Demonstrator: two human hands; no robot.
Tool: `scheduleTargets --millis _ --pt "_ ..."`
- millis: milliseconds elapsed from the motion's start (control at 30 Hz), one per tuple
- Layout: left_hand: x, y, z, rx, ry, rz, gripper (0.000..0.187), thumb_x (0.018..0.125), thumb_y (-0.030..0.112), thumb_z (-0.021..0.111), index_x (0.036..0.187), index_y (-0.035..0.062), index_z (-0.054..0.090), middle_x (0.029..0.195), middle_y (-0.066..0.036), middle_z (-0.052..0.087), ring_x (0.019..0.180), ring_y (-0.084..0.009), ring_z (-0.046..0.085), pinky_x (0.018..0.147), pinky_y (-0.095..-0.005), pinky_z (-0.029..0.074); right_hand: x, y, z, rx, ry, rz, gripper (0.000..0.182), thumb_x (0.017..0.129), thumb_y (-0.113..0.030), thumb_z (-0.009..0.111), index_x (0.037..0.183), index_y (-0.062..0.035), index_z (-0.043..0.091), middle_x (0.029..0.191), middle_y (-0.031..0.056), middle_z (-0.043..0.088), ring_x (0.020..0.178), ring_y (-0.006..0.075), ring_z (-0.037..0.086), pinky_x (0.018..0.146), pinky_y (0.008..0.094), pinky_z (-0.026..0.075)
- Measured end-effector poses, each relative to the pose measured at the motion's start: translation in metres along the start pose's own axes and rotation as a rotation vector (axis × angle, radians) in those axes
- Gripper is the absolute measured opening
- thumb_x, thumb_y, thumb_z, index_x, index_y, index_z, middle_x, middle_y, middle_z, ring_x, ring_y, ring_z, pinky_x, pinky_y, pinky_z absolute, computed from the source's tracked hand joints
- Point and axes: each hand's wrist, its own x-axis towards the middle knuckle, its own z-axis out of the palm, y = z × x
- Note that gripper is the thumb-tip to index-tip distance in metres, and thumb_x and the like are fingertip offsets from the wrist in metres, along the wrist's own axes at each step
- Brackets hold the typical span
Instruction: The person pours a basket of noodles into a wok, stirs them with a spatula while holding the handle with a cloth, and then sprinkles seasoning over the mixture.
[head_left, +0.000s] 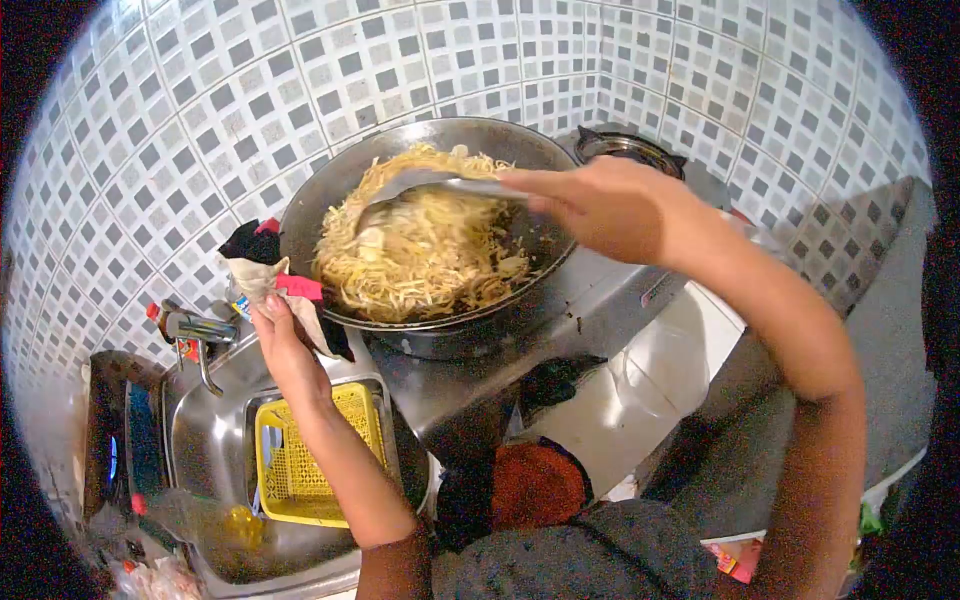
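A large dark wok (535,155) sits on the stove, heaped with pale yellow noodles (420,265) mixed with lighter shreds. My right hand (610,208) is closed round the handle of a metal spatula (405,185), whose blade dips into the top of the noodles; hand and noodles are slightly blurred. At the wok's left edge, my left hand (285,340) grips a beige cloth (250,275) pressed against the rim. Pink and black cloth pieces show beside it. Whether a wok handle lies beneath the cloth is hidden.
A second burner (630,150) is behind my right hand. On the left, a steel sink (205,440) holds a yellow plastic basket (315,505), with a faucet (200,330) above it. A reddish-orange round thing (540,485) stands below the counter. Tiled walls (450,55) close off the back.
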Motion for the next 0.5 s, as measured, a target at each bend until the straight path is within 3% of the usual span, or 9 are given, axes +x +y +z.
scheduleTargets --millis 200,300,400,500 --pt "0.0 -0.003 -0.001 -0.013 0.053 -0.017 0.039 0.084 0.019 0.04 0.118 0.0021 0.029 0.111 -0.008 0.042 0.099 -0.0155 0.042 0.086 -0.0269 0.031 -0.055 0.005 -0.035 -0.11 -0.217 0.271 0.031 0.081 -0.021 0.042 0.111 -0.0226 0.044 0.058 0.0186 0.047 0.052 0.0305 0.049 0.054 0.0368 0.038" --pt "-0.003 0.0 0.003 -0.033 0.018 0.0 0.036 0.084 0.02 0.04 0.115 0.003 0.033 0.109 -0.007 0.043 0.097 -0.0145 0.042 0.084 -0.026 0.032 -0.07 0.006 -0.051 -0.063 -0.212 0.315 0.032 0.081 -0.021 0.042 0.112 -0.019 0.044 0.06 0.0167 0.05 0.055 0.0278 0.051 0.058 0.0341 0.04" --pt "-0.001 0.001 0.001 -0.025 0.013 0.001 0.035 0.084 0.02 0.04 0.115 0.0038 0.034 0.108 -0.006 0.044 0.096 -0.0137 0.043 0.083 -0.0258 0.032 -0.081 0.022 -0.067 0.013 -0.099 0.256 0.032 0.081 -0.02 0.042 0.112 -0.0135 0.045 0.072 0.015 0.056 0.066 0.0269 0.055 0.066 0.0313 0.041" --pt "-0.001 -0.001 0.001 -0.008 0.037 0.009 0.036 0.084 0.021 0.04 0.115 0.0041 0.034 0.108 -0.005 0.044 0.095 -0.0129 0.043 0.083 -0.0257 0.032 -0.087 0.029 -0.073 0.041 -0.033 0.236 0.031 0.081 -0.024 0.041 0.11 -0.0155 0.045 0.085 0.0167 0.055 0.074 0.0319 0.053 0.068 0.034 0.04"
